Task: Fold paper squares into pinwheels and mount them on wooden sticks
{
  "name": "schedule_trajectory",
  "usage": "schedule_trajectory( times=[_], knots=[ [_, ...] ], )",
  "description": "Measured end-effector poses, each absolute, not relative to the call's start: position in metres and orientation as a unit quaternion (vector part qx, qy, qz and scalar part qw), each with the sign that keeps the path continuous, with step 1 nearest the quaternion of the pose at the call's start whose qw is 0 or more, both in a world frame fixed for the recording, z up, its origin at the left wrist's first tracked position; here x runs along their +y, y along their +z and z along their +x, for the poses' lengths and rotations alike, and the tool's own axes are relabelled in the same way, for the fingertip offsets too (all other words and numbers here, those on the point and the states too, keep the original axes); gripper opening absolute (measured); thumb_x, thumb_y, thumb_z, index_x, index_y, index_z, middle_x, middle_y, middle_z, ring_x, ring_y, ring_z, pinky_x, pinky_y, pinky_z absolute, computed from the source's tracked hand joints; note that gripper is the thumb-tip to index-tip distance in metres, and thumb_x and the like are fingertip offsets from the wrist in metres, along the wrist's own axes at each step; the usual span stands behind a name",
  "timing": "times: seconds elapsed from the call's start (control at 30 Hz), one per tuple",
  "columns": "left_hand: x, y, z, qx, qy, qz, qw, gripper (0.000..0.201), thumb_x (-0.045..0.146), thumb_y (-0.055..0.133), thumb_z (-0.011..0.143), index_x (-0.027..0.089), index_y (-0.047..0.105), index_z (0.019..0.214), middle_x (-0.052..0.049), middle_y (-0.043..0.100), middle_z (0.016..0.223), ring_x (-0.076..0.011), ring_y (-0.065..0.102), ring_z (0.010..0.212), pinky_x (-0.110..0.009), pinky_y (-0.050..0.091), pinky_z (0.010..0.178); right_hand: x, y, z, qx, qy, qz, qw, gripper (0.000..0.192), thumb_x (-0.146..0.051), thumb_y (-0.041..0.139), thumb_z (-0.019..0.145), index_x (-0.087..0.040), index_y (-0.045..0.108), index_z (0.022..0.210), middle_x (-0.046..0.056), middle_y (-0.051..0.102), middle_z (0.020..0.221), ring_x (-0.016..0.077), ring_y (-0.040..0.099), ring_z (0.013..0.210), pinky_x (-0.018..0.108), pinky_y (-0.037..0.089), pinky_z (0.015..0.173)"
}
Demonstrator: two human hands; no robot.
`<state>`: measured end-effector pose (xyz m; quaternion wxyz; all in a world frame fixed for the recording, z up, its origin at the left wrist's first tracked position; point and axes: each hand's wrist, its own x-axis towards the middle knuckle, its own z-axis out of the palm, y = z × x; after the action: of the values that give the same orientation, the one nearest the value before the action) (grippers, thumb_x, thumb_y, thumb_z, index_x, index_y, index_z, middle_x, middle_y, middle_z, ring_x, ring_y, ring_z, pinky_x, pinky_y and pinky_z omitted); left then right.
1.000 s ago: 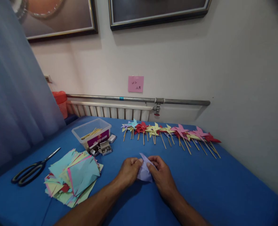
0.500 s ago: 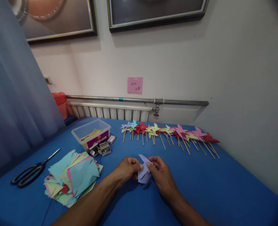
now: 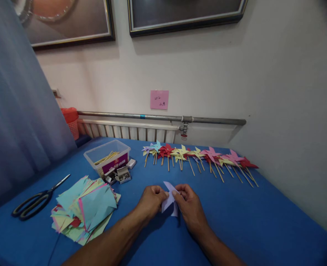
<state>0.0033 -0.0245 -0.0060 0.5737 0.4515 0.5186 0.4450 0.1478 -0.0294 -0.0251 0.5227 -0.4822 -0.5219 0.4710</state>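
The left hand (image 3: 151, 200) and the right hand (image 3: 189, 204) were close together over the near middle of the blue table (image 3: 263, 218), both pinched on one small lilac paper (image 3: 169, 201) held between them, just above the cloth. The fingertips of each hand closed on the upper edges, and one pointed flap stood up between the thumbs.

The paper looked very light and thin, soft enough to bend under its own corners, yet it kept a crease. It would likely tear or crumple under a hard squeeze, so a light pinch at the folded corners and near the centre, where layers overlap, seemed the safest hold. Its surface looked dry and matt, unlikely to slip.

To the left lay a loose pile of cut sheets (image 3: 84, 210) in teal, green and pink, with scissors (image 3: 33, 203) further left. Behind the pile stood a clear box (image 3: 108, 157) of wooden sticks, with small open boxes of pins (image 3: 123, 175) just in front of it. A row of finished pinwheels (image 3: 199, 155) lay along the far edge, well apart from the hands.
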Motion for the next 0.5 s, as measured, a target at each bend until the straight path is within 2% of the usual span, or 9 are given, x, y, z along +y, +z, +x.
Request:
schedule_trajectory(
  times=[0.33, 0.5],
  knots=[
    [-0.0264, 0.0007, -0.0025, 0.501, 0.419, 0.470, 0.594, 0.043, 0.045, 0.085, 0.047, 0.016, 0.055, 0.057, 0.003, 0.052, 0.048, -0.0074, 0.039, 0.043, -0.024, 0.025, 0.047, -0.0353, -0.0222, 0.1459, -0.560, 0.449, -0.483, 0.501, 0.026, -0.046, 0.064, 0.082, -0.023, 0.057, 0.091, -0.003, 0.065, 0.073, 0.0132, 0.055, 0.056, 0.023, 0.041, 0.049],
    [-0.0236, -0.0072, -0.0020, 0.506, 0.440, 0.472, 0.572, 0.040, 0.043, 0.085, 0.050, 0.015, 0.058, 0.060, 0.003, 0.053, 0.051, -0.0076, 0.040, 0.048, -0.024, 0.028, 0.050, -0.0352, -0.0271, 0.1448, -0.574, 0.455, -0.468, 0.495, 0.027, -0.048, 0.060, 0.086, -0.022, 0.056, 0.091, -0.004, 0.062, 0.068, 0.0123, 0.052, 0.053, 0.023, 0.037, 0.048]
  ],
)
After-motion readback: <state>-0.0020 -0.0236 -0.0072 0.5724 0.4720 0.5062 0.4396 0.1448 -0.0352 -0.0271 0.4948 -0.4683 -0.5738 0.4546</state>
